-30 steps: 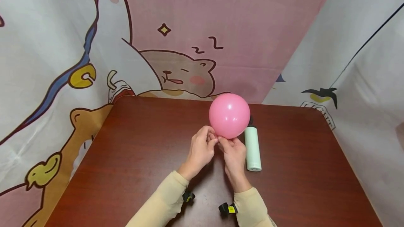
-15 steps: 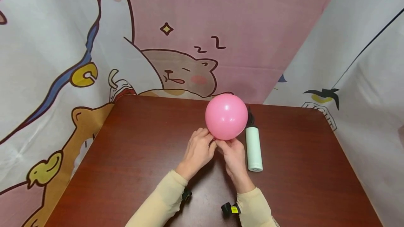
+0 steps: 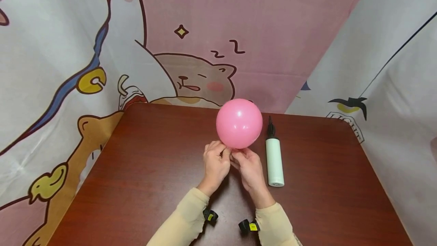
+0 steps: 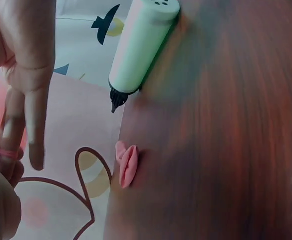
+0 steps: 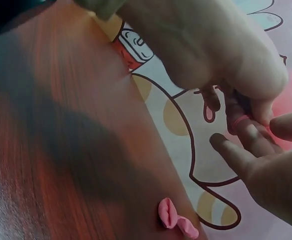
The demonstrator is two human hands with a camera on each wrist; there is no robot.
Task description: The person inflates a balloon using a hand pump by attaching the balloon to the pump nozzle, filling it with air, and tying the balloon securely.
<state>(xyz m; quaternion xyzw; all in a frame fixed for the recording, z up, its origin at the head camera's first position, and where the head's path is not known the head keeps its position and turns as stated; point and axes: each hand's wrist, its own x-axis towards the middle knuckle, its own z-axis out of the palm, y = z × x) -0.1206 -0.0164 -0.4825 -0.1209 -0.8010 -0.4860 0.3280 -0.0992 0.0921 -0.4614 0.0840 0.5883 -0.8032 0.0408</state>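
Note:
An inflated pink balloon [image 3: 239, 123] stands above both hands, its neck down among the fingers. My left hand [image 3: 217, 166] pinches the neck from the left. From the right, my right hand [image 3: 252, 170] holds it too; in the right wrist view a pink strip of the neck [image 5: 241, 119] loops round one of its fingers. Other fingers of the right hand [image 4: 28, 65] stretch out in the left wrist view. The knuckles partly hide the neck. A limp, uninflated pink balloon [image 4: 128, 165] lies on the table, out of sight in the head view.
A mint-green hand pump [image 3: 274, 162] with a black nozzle lies right of the hands on the dark red-brown table [image 3: 153, 155]. Black wrist cameras [image 3: 210, 216] sit under the sleeves. A cartoon-printed cloth [image 3: 273, 29] hangs behind the table.
The inflated balloon has shifted left, away from the pump, whose nozzle now shows fully. Fingers of both hands have changed position around the neck. The left forearm has moved slightly right.

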